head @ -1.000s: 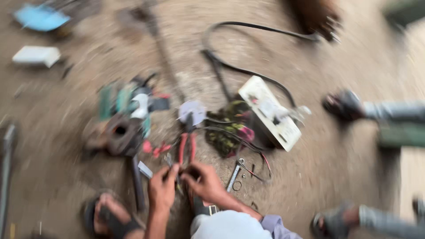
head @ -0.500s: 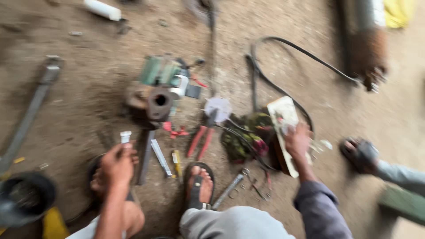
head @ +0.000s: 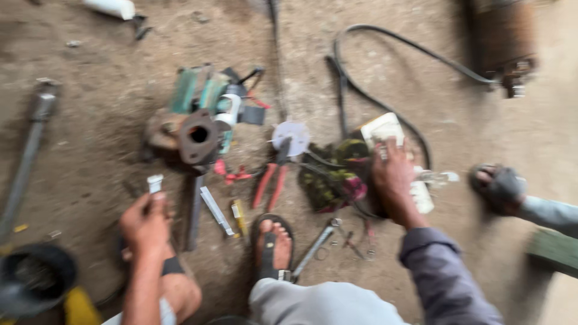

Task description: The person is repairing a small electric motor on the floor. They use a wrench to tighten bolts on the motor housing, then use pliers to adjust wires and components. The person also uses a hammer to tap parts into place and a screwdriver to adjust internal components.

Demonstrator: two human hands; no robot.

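Head view: the left hand (head: 144,224) pinches a small white tube (head: 155,183) upright by its lower end, near the rusty pump (head: 195,137); it looks light and stiff. The right hand (head: 392,180), fingers spread, presses the white box (head: 385,129) on the dirt floor (head: 90,120); likely light, best gripped by its edges.

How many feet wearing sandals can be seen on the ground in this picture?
3. One sandalled foot is at bottom centre, another lies partly hidden behind the left hand, and a third is at the right edge. Others may be out of frame.
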